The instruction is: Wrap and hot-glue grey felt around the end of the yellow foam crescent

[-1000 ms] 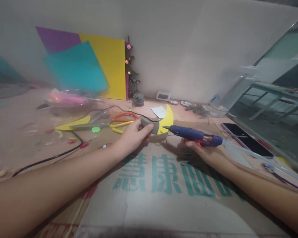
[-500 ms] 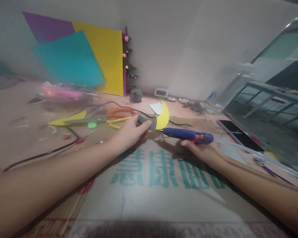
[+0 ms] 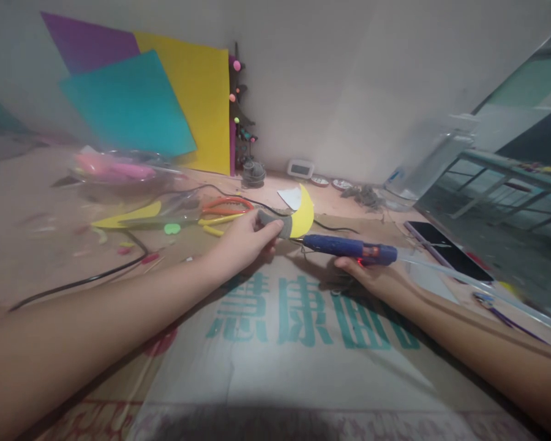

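Between thumb and fingers, my left hand (image 3: 250, 239) pinches a grey piece (image 3: 285, 227) joined to or overlapping a yellow crescent (image 3: 304, 214). My right hand (image 3: 356, 269) grips a blue hot glue gun (image 3: 335, 245) from below; its handle and most of my fingers are hidden. A red light glows on the gun's underside, and a clear glue stick (image 3: 468, 280) runs out of its back end. The gun's nozzle (image 3: 297, 240) points left, at the lower edge of the grey piece and crescent. Whether it touches them I cannot tell.
Orange-handled scissors (image 3: 227, 207) lie behind my left hand. A black cable (image 3: 82, 282) crosses the left side. A phone (image 3: 447, 250) rests at the right edge, near a clear bottle (image 3: 417, 165). Printed cardboard (image 3: 275, 367) covers the front. Coloured sheets (image 3: 133, 104) lean on the wall.
Both hands, the crescent and the glue gun hold nearly the same pose. The whole view has shifted slightly.
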`<state>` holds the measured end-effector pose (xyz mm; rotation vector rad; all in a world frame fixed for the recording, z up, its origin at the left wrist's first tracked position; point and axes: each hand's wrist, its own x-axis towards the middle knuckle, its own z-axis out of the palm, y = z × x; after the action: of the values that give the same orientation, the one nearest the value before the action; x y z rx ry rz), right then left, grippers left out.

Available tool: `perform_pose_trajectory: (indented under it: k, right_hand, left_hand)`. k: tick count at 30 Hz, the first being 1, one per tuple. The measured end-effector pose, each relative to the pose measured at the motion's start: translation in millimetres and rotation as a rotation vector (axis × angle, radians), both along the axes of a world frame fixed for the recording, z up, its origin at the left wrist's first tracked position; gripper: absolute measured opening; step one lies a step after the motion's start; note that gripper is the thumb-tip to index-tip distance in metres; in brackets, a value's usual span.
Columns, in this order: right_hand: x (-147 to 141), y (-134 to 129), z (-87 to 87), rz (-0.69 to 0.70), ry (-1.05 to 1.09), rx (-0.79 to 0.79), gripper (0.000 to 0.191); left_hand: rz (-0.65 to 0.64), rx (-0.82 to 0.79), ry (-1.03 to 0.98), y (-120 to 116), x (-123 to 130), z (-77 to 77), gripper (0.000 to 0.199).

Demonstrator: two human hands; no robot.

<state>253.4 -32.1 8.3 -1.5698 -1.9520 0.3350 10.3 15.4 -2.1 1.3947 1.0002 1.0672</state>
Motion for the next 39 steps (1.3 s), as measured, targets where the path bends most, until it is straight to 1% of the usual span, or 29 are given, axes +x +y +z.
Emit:
perform_pose_trajectory:
  k: [4,10,13,16,19,23,28,33,39]
  right_hand:
    - [0.8,-0.5,-0.7,-0.027,-0.028,0.013,0.019]
    - [-0.5,-0.8,0.8,0.011,-0.029,-0.025,0.021]
    - [0.9,0.5,-1.7,0.002,-0.013,-0.016,0.022]
    - [2.7,1.8,-5.1,-0.007,-0.013,-0.023,0.019]
    - [2.4,2.3,-6.6,0.016,0.006,-0.026,0.019]
    - [-0.1,2.4,-5.5,0.062,0.07,-0.006,0.023]
    - [-0.4,2.8,-4.9,0.052,0.042,0.03,0.022]
    - [-3.3,0.8,-1.6,0.03,0.087,-0.015,0.025]
    - [-6.1,0.4,3.1,0.036,0.116,0.012,0.024]
  left_hand:
    - [-0.003,0.01,-0.012,1.0,-0.2,-1.6,0.021]
    - [-0.006,-0.006,-0.028,-0.5,0.0,-1.0,0.019]
    - [-0.011,-0.006,-0.025,-1.2,0.1,0.5,0.02]
    - [-0.005,-0.01,-0.009,-1.2,0.5,1.4,0.019]
    - [-0.003,-0.033,-0.027,-0.9,1.2,1.5,0.018]
    - [-0.014,-0.036,-0.031,-0.6,1.0,0.9,0.019]
    - [-0.021,-0.021,-0.03,-0.8,0.3,0.4,0.019]
    - [-0.012,-0.03,-0.011,-1.3,0.5,1.3,0.019]
    - [0.002,-0.011,0.047,-0.6,-0.3,1.7,0.02]
